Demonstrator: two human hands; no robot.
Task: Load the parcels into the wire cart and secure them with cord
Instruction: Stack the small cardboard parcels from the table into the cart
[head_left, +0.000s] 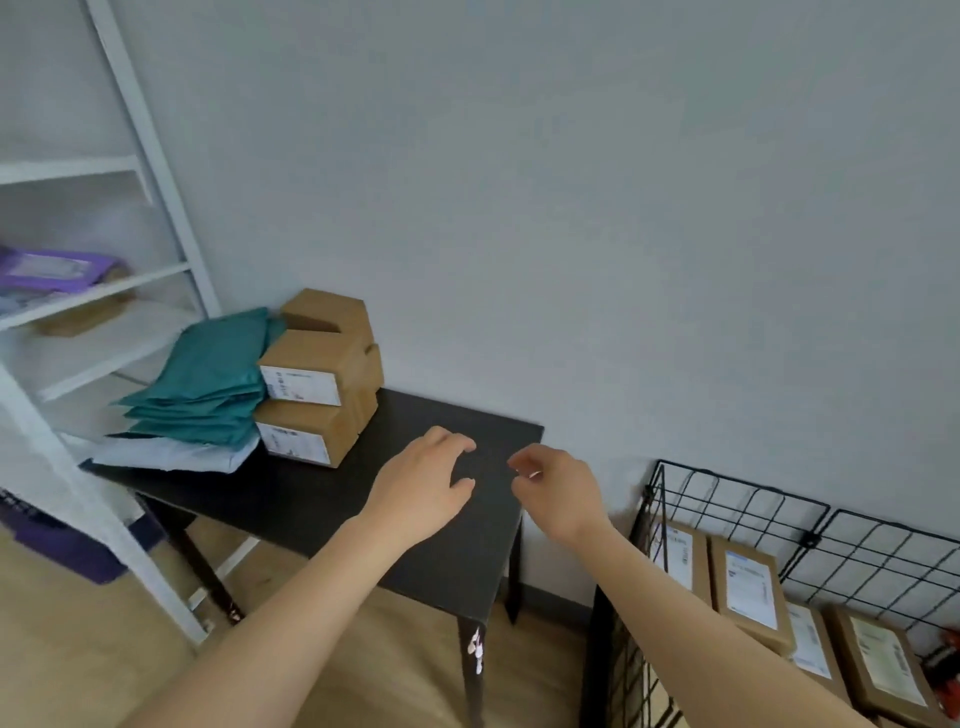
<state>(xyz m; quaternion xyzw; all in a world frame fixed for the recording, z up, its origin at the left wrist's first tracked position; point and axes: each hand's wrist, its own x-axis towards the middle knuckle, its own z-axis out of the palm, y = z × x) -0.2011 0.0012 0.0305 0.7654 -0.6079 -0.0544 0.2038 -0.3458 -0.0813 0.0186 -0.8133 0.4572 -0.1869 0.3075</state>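
Observation:
Several brown cardboard parcels with white labels are stacked at the back left of a black table. Beside them lies a pile of teal mailer bags on a pale grey bag. Both my hands hover over the table's right part, holding nothing. My left hand has relaxed, slightly bent fingers. My right hand has loosely curled fingers. The black wire cart stands on the floor at the lower right, with several labelled parcels inside it. No cord is in sight.
A white shelf unit stands at the left with a purple bag on one shelf. A purple bin sits under it on the wooden floor. Something orange shows at the cart's far right. A grey wall is behind.

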